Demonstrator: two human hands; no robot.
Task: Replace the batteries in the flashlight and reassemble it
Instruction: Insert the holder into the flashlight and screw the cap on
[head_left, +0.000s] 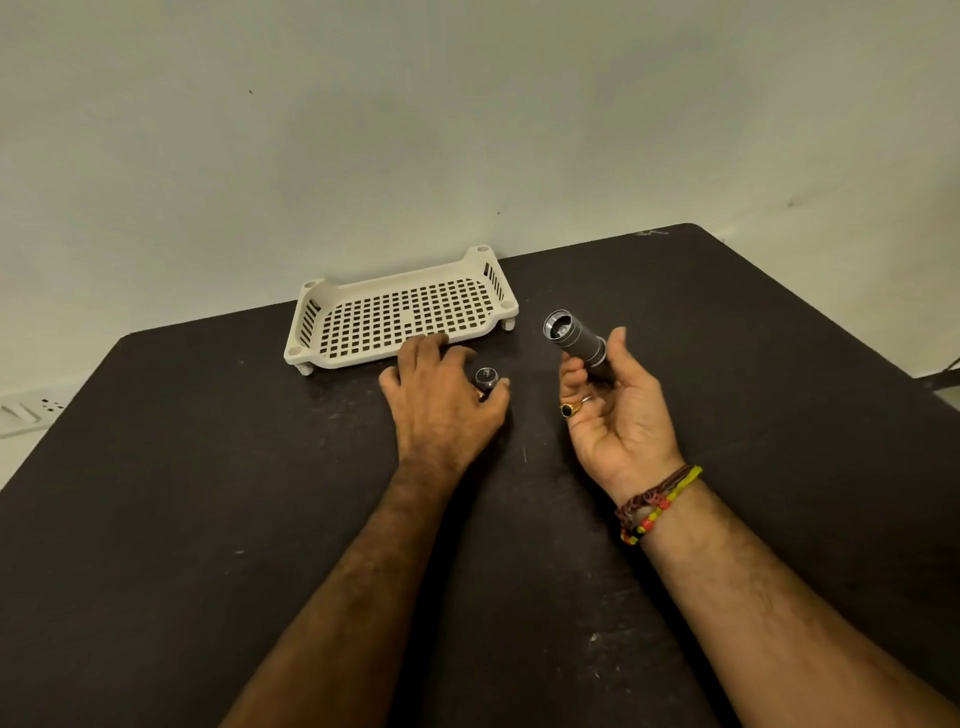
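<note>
1. Flashlight body (577, 340): a grey metal tube, held clear of the table (208, 467), tilted, with its open end pointing up and away; something pale shows inside the opening, too small to make out.
2. Right hand (615, 410) is palm-up, its fingers (571, 376) and thumb curled round the lower part of the tube, so the open end sticks out beyond the fingertips. A dark-stoned ring (569, 409) sits on one finger, and coloured thread bracelets (655, 503) circle the wrist.
3. End cap (487, 378): a small round metal piece with a spring or stud on top, lying on the table just beside the left thumb tip.
4. Left hand (441, 400) is palm-down on the table, fingers loosely bent; the thumb and a fingertip touch the cap's sides, though whether they truly pinch it cannot be told.
5. Beyond the left fingertips, just past them, stands a cream perforated tray (311, 332) on short feet.
</note>
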